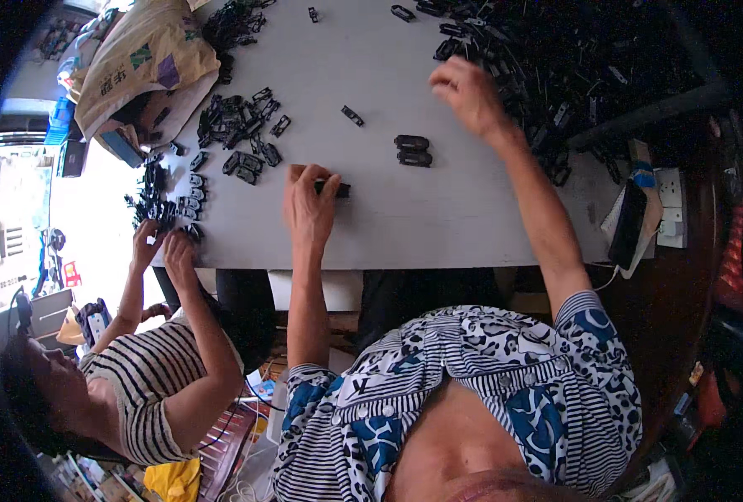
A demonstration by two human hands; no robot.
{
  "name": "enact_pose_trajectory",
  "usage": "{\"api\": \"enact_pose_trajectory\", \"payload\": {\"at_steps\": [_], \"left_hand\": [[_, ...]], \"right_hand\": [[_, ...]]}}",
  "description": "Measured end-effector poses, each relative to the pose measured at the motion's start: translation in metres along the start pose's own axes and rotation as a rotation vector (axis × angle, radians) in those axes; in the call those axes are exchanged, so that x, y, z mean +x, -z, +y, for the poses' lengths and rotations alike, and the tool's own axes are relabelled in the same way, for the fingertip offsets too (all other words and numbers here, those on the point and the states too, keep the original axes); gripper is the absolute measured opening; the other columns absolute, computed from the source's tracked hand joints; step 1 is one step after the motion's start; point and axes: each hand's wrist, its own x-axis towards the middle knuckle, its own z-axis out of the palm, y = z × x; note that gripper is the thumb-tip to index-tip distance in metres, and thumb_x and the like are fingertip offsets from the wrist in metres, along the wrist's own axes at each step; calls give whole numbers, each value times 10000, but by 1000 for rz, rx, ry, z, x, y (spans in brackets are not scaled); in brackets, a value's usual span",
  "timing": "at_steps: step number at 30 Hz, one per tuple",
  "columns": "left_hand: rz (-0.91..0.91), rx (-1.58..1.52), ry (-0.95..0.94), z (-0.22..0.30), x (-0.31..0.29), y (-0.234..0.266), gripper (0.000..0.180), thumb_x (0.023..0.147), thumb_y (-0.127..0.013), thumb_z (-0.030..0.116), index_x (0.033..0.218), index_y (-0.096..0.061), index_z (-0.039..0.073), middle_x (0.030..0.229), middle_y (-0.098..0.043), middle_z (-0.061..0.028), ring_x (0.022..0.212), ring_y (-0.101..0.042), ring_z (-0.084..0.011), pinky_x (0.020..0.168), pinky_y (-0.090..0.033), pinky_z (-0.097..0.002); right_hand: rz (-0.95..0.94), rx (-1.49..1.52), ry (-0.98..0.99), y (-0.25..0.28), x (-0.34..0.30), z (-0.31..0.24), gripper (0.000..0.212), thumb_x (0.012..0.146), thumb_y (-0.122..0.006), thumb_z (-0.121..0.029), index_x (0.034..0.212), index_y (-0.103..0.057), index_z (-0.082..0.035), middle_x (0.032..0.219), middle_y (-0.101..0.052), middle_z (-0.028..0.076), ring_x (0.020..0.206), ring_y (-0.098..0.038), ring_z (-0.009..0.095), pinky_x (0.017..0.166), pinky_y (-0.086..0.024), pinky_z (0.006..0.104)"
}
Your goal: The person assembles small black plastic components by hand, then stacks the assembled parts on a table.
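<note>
Small black plastic part [338,190], short and blocky, lying on the grey table [405,226], a little in from the near edge. Left hand [308,207] laid over the part's left end, fingers bent down and pinching it, thumb side tucked under so hard to see. Only the right end of the part poking out past the fingertips.

Right hand [469,96] up higher on the table, reaching to the edge of a big heap of black parts [572,75]. Fingers curled in close together, tips hidden among the dark bits. Cannot tell if anything is held there.

Between the two hands, two joined black pieces [412,151] lying side by side, apart from both hands. One more lone black bit [352,115] a little above and to the left of them.

Further left, a smaller pile of black parts [242,134], spread out loose. Beside that, a tan sack [150,63] slumped on the table corner.

At the left table edge, another person in a striped shirt [141,393], both hands [164,247] up close together at a row of small black parts [171,205]. By the right side, a white power strip [671,205].
</note>
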Motion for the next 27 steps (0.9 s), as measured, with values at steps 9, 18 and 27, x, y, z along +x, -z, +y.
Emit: {"api": "enact_pose_trajectory", "payload": {"at_steps": [9,18,27], "left_hand": [[163,528,-533,32,57,-9,359,733,-633,-26,1045,-688,144,1079,-585,-112,1039,-517,-304,879,-429,-406],[-71,303,-587,42,96,-51,225,719,-671,-27,935,-679,38,929,-617,-110,905,-578,-311,792,-471,-391],[-31,155,-509,63,92,-90,243,683,-684,-21,918,-694,42,925,-589,-139,937,-551,-326,833,-461,-406]], "right_hand": [[80,-639,173,-7,58,57,189,753,-679,-29,936,-660,-72,988,-579,95,1026,-567,298,865,-494,428],[56,-367,175,-8,58,53,293,648,-627,30,923,-587,-64,989,-579,129,1008,-558,331,843,-477,434],[71,-174,295,6,51,42,288,646,-677,64,896,-643,-74,1000,-575,46,975,-551,260,885,-471,377]]}}
